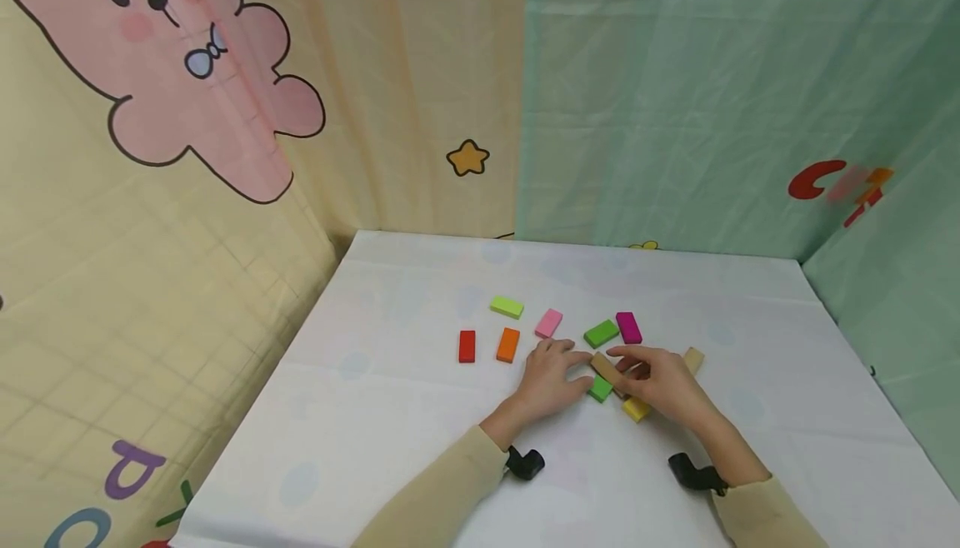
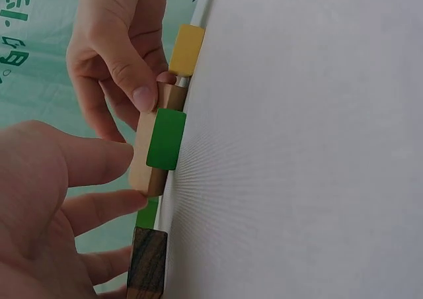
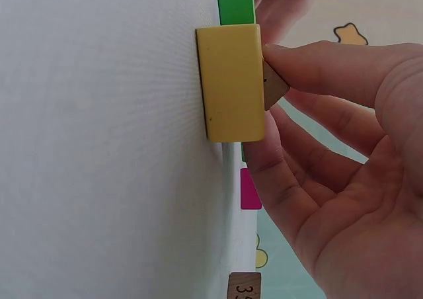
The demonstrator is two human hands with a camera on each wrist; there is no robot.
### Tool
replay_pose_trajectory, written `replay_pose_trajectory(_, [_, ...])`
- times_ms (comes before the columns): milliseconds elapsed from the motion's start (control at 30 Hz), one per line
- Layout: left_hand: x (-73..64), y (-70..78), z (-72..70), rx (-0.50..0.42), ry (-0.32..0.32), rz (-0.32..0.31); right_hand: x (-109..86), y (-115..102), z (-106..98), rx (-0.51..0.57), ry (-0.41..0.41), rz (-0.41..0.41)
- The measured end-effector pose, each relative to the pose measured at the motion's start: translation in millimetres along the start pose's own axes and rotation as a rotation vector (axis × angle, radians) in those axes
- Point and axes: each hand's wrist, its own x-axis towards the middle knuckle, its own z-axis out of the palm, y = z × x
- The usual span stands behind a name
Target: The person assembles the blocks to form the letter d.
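A natural-wood block lies between the two hands, its end showing as a tilted wedge in the right wrist view. My right hand pinches it between thumb and fingers. On the other side, my left hand has its fingers spread, thumb and index fingertip at the block's near end. Right beside the wooden block is a green block. A yellow block stands close under my right hand. In the left wrist view, a dark striped wood block is near my left fingers.
Farther back on the white table lie red, orange, lime, pink, green and magenta blocks. Another tan block sits beyond my right hand. Printed curtains hang behind the table.
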Motion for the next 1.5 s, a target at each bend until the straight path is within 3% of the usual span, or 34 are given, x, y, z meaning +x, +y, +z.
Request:
replay_pose_trajectory(300, [1.7,4.3,5.2,0.025,-0.018,-0.028,0.5,0,-3,0.050,-0.045,0.012])
replay_pose_trajectory(567, [3.5,10.0,12.2,0.085,-0.039,-0.054,0.1,-3,-4,0.072,-0.079,0.078])
replay_pose_trajectory(900, [3.4,19.0,14.7,0.088,-0.058,-0.053,-0.9,2,-7,0.015,-0.047,0.060])
replay_pose_trajectory(1200, [2.1,25.1,16.3,0.131,-0.051,-0.071,-1.5,-4,-7,0.052,-0.041,0.105])
replay_pose_trajectory(1500, [2.2,27.3,17.1,0.132,-0.034,-0.086,-1.4,-3,-3,0.074,-0.033,0.098])
